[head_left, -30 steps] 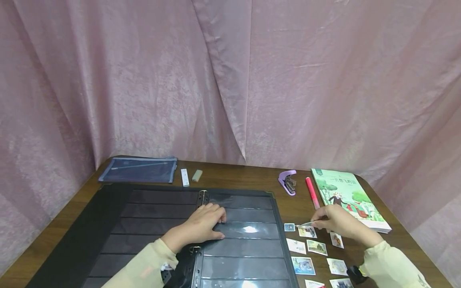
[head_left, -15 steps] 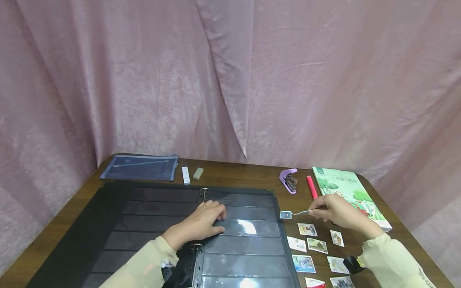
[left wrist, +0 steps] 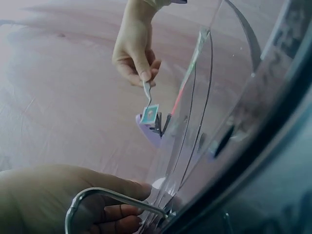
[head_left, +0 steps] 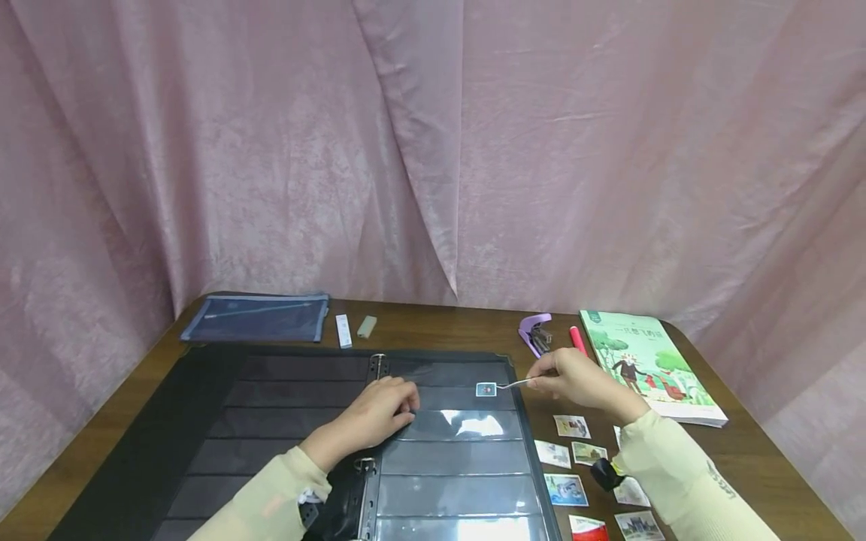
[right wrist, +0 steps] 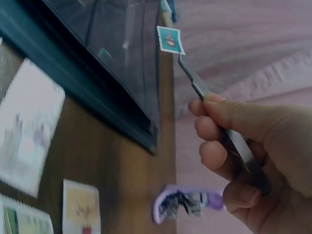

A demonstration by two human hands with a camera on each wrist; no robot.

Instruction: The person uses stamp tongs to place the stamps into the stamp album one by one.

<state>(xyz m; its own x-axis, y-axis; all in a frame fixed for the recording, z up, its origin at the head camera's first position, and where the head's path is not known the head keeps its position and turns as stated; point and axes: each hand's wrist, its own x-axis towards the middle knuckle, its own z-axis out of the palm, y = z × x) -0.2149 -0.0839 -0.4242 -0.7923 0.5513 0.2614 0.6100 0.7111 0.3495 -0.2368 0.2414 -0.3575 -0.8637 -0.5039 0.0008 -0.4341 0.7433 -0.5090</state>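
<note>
1. Album [head_left: 456, 458] on the worktop [head_left: 433, 327]: clear strips throw glare on the right page; could mislead on where a pocket edge sits.
2. Right sleeve [head_left: 683, 466] passes low over the loose stamps [head_left: 567, 490]; a dip could drag or scatter them.
3. Left hand [head_left: 379, 409] rests by the binding rings, fingers curled. Can't tell if it's pinching the page; if it isn't, the sheet could shift.
4. Right hand [head_left: 575, 379] grips the tweezers [right wrist: 243, 153]. Too much squeeze could crease paper; too little, slip.
5. Held stamp [head_left: 485, 389] sits at the tips, looks raised over the right page's upper strips. Caught by one edge only, so it could swivel, drop, or bend on a strip lip.
6. Writing: book [head_left: 649, 361] has a Chinese cover title, too small to trust. White strip [head_left: 343, 331] has marks, unreadable. Stamp lettering: not legible. No brand readable.
</note>
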